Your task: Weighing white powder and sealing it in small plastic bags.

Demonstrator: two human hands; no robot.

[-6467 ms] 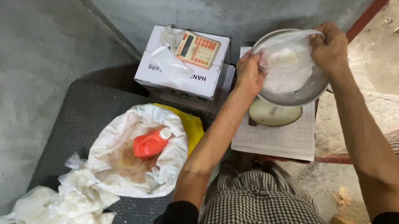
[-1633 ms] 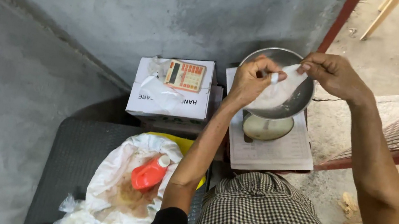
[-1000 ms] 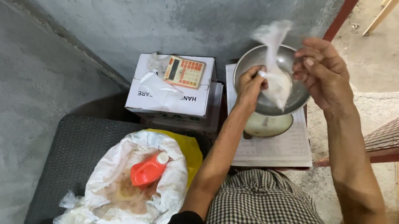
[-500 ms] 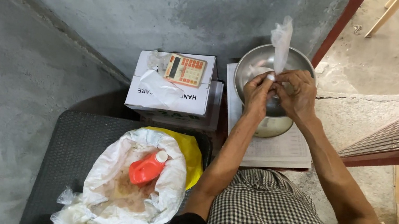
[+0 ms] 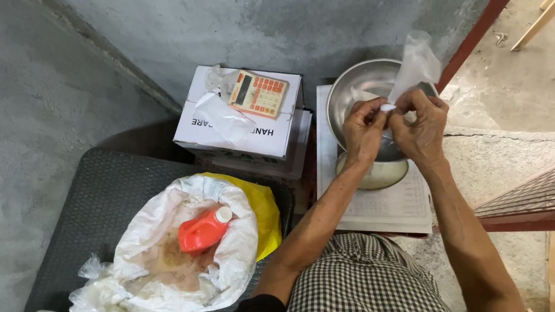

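My left hand (image 5: 364,125) and my right hand (image 5: 420,126) meet over a metal bowl (image 5: 357,87) and pinch the neck of a clear plastic bag (image 5: 414,65), whose loose top sticks up above my fingers. The filled part of the bag is hidden behind my hands. The bowl sits on a weighing scale (image 5: 383,178) that rests on a printed sheet (image 5: 394,206).
A calculator (image 5: 258,94) lies on a white cardboard box (image 5: 237,128) left of the bowl. An open white sack (image 5: 186,252) with brownish grain and an orange scoop jug (image 5: 205,229) stands on a dark mat (image 5: 107,189). A concrete wall rises behind; a red metal frame (image 5: 549,204) is at right.
The bag was lifted from the bowl and its top gathered. My hands have come together at its neck and sunk slightly toward the bowl.
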